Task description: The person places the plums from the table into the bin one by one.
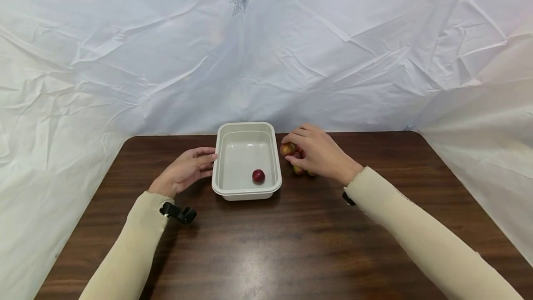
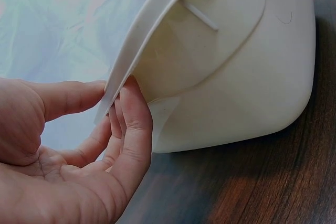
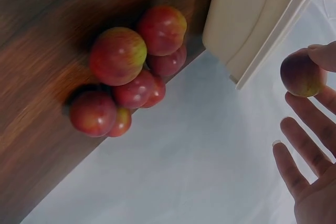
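Note:
A white rectangular plastic tub [image 1: 237, 159] stands at the table's far edge with one dark red plum [image 1: 258, 176] inside, near its front right corner. My left hand [image 1: 189, 169] pinches the tub's left rim; in the left wrist view the thumb [image 2: 73, 98] lies on one side of the lip and the fingers on the other. Just right of the tub, my right hand [image 1: 319, 152] holds a plum [image 3: 300, 74] between thumb and fingertips, raised above the table. Several red and yellow plums [image 3: 118, 56] sit grouped below that hand, partly hidden by it in the head view.
The brown wood-grain table [image 1: 291, 249] reaches toward me in front of the tub. A wrinkled white sheet [image 1: 266, 59] hangs close behind the table and along both sides. Black straps with a camera [image 1: 179, 212] sit on my wrists over pale sleeves.

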Available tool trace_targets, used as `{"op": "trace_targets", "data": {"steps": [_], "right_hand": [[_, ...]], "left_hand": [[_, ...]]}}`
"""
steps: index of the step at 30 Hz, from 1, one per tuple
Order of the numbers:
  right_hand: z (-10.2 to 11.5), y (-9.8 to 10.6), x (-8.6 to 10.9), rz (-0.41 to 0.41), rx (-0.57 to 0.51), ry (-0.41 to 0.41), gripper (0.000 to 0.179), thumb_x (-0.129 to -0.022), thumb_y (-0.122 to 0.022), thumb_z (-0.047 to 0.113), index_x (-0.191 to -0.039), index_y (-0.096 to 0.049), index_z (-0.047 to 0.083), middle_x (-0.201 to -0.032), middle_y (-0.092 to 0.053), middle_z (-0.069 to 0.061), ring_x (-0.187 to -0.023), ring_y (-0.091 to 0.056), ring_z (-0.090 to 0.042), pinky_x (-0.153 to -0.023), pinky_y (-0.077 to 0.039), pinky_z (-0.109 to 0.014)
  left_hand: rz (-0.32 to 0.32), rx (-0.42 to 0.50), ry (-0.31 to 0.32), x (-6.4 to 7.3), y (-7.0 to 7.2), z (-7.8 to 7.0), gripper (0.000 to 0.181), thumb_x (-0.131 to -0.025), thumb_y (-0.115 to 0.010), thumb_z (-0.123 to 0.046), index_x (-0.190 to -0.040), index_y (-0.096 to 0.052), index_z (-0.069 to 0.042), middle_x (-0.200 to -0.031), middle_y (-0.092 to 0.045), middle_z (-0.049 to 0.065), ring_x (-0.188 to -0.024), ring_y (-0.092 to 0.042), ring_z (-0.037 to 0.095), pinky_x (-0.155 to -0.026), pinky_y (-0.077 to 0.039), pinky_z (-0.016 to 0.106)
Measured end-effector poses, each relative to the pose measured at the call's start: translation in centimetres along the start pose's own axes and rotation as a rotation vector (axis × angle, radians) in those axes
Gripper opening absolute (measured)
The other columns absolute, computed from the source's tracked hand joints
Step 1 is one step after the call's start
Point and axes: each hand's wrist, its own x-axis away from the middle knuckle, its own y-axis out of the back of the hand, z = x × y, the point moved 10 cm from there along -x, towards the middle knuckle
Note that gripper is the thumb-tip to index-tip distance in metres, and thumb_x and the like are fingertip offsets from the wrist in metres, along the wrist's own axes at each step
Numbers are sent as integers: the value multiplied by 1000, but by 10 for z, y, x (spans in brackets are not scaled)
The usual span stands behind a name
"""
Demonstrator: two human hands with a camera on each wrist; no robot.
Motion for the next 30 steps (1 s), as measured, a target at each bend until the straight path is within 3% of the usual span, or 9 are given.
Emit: {"op": "trace_targets", "data": {"steps": [18,30], "right_hand": [[13,-19,-29,42,-26,40,28,-86,-70,30,-111,-66,18,-106,-67,5,-104,-54,-18,-96,-45,-36],[21,-40,-45,77,-49,58,24,-85,-72,30,-106,-68,18,-103,-68,4,-92,-52,-17,-83,-47,-34]], "left_hand": [[1,2,1,-1,-1,1,53,-98,-58,-24,-143,-36,-6,-143,-44,19,-122,-56,27,-90,-55,31],[-3,-5,-1,-1,0,2,54,-97,-59,-26,-142,-37,-6,-141,-46,18,-119,-58,24,-92,-54,32]]}}
